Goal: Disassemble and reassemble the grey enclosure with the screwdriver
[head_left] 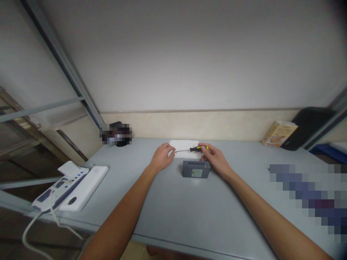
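Note:
My right hand (214, 157) is closed around the black and yellow handle of a screwdriver (195, 148), whose thin shaft points left. At the shaft's tip, the fingers of my left hand (163, 157) are drawn together in a pinch. A tiny dark spot shows there, too small to name. Beneath the screwdriver lies a white sheet (187, 143), partly covered by my hands. Just in front of it stands a dark grey metal box (187, 171) with a row of vent slots and a pale label; it sits close to my right wrist, and neither hand grips it.
At the left edge are a white power strip (48, 196) with a cable and a flat white device (84, 191). A yellow carton (279, 133) and a black case (309, 126) lean at the back right. Blurred objects occupy the back left and right side.

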A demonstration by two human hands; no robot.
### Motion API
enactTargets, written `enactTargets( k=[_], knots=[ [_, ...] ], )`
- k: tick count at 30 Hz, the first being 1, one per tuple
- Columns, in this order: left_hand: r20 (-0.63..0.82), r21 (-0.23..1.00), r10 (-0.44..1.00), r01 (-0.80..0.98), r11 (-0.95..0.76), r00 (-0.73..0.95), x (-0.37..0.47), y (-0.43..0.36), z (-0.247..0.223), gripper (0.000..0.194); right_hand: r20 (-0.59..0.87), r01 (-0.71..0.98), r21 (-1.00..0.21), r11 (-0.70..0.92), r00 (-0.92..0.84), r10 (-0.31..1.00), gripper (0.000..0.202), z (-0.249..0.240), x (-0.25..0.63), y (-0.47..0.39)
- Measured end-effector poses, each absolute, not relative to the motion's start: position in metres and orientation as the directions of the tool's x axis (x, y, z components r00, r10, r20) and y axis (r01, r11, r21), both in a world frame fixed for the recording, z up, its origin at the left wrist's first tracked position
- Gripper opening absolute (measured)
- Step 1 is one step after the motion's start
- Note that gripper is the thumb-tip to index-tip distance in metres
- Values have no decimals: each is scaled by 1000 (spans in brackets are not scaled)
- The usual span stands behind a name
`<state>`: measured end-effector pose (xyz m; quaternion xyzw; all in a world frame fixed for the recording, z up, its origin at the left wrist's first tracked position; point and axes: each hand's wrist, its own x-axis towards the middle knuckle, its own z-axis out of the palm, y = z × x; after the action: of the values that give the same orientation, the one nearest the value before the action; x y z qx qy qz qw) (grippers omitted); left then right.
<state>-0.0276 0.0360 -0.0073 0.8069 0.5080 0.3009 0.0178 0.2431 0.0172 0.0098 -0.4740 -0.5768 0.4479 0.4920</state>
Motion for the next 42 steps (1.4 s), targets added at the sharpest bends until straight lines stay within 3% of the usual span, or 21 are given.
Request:
enactTargets(
  k=[27,33,42],
  knots=[
    [500,445,797,689,-572,339,-26,43,-10,19,145,62,-987,147,-44,989,63,10,249,19],
    [497,391,778,701,-596,384,-24,40,-3,17,172,80,-981,175,-44,984,62,15,249,17],
    [534,251,721,732,-634,442,-16,27,19,18,352,115,-931,347,27,936,54,38,244,12]
  ],
)
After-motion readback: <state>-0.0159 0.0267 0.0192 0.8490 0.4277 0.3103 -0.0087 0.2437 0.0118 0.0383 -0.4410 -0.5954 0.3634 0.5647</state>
